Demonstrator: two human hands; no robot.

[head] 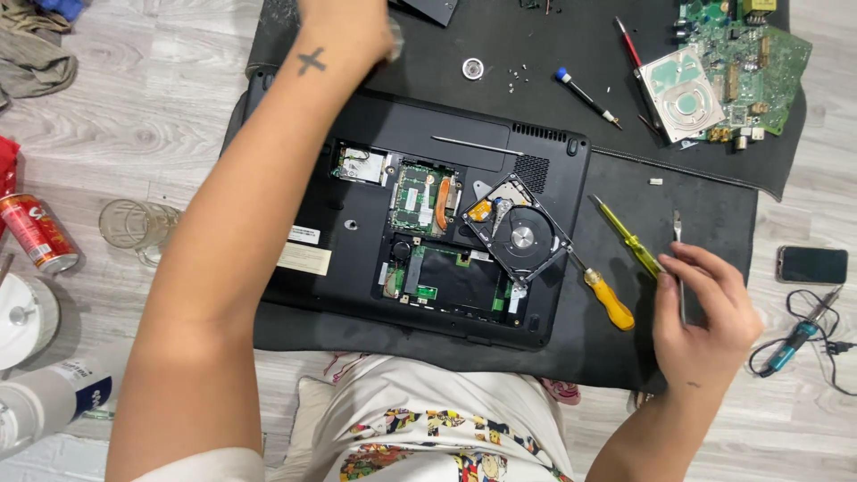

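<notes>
The right hand point(701, 312) pinched thin metal tweezers point(678, 259), their long axis running near to far, tip pointing far, right of the open black laptop point(357, 259). The left hand point(353, 27) reached far past the laptop; its grip could not be told. A shiny bare hard drive point(516, 230) lay angled inside. A dark mat point(705, 205) covered pale wood flooring point(134, 134).

I see my left forearm point(259, 178) stretching diagonally over the opened laptop point(357, 241), blocking the way in from its left side. The bare hard drive point(515, 234) sits tilted in the open bay. To its right, two yellow screwdrivers point(616, 259) lie just beside my right hand point(701, 312). The mat point(714, 205) between laptop and circuit board point(750, 62) offers free room. A phone point(811, 265) and soldering iron point(794, 344) edge the right floor.
</notes>
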